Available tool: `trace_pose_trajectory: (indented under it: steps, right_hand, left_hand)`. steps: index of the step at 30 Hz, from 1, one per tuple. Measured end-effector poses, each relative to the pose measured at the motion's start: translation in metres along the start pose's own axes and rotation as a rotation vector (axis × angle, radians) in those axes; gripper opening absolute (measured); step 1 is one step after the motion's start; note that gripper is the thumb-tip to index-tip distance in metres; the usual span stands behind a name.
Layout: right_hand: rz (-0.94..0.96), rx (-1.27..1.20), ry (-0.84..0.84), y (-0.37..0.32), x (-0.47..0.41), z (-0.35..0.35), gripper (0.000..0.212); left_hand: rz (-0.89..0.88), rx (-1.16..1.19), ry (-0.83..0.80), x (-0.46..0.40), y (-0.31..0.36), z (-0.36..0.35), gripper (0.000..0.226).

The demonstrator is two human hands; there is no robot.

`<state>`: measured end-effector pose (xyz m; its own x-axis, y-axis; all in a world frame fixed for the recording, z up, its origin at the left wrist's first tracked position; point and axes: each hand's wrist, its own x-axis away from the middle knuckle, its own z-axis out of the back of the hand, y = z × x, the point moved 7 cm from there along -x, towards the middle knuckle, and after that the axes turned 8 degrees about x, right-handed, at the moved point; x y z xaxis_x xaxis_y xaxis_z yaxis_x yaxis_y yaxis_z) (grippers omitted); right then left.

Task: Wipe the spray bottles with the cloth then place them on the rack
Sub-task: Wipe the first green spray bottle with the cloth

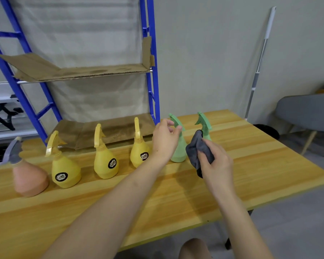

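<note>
So, left to right on wooden table: pink spray bottle with grey trigger head at far left, blurred; then three yellow spray bottles, first, second, third, all upright in a row, each with dark round label; behind them blue rack with cardboard-lined shelves, nothing on them yet; next left hand, fingers loosely curled at neck of first green spray bottle, contact unclear, can't tell if actually gripping; second green spray bottle just beside, upright; right hand clutching grey cloth, cloth bunched against second green bottle's body; grey chair at far right, off table; white pole leaning on wall.
</note>
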<state>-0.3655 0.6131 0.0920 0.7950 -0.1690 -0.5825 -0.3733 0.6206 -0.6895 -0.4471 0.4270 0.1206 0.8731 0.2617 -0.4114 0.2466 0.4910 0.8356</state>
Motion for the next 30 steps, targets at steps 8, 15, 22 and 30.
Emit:
trace_pose_trajectory:
  steps: [8, 15, 22, 30]
  right_hand:
    - [-0.011, 0.026, 0.013, 0.009, 0.004, 0.01, 0.034]
    - [-0.032, -0.006, 0.001, 0.003, 0.013, 0.008, 0.034]
    - [-0.006, -0.045, 0.01, -0.017, 0.025, 0.0, 0.031]
    - [-0.02, -0.071, -0.114, -0.041, 0.058, -0.039, 0.029]
  left_hand:
    - [0.08, -0.074, 0.008, -0.019, 0.007, -0.02, 0.035]
    - [0.072, -0.11, -0.007, -0.015, 0.005, -0.001, 0.028]
    - [-0.074, -0.162, -0.074, 0.01, 0.003, 0.042, 0.02]
    - [-0.165, -0.137, -0.081, 0.053, -0.014, 0.116, 0.022]
